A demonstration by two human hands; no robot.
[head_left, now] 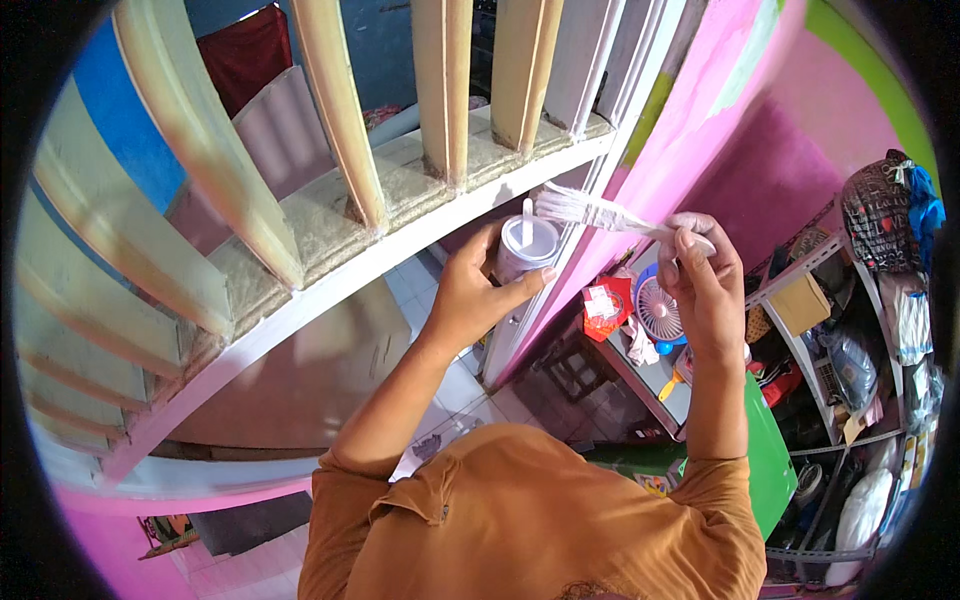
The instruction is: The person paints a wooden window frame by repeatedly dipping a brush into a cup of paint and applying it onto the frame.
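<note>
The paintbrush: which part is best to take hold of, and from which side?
The paintbrush is probably best gripped by its narrow handle, coming from the person's right, where the right hand pinches it: its wider, white-coated bristles point left, near the cup in the left hand, so that grip stays clear of them.

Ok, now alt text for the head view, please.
A person's left hand holds a cup with a stick in it; the right hand holds a brush, its white bristles near the cup. Pale slats stand beyond, beside a pink wall.
</note>
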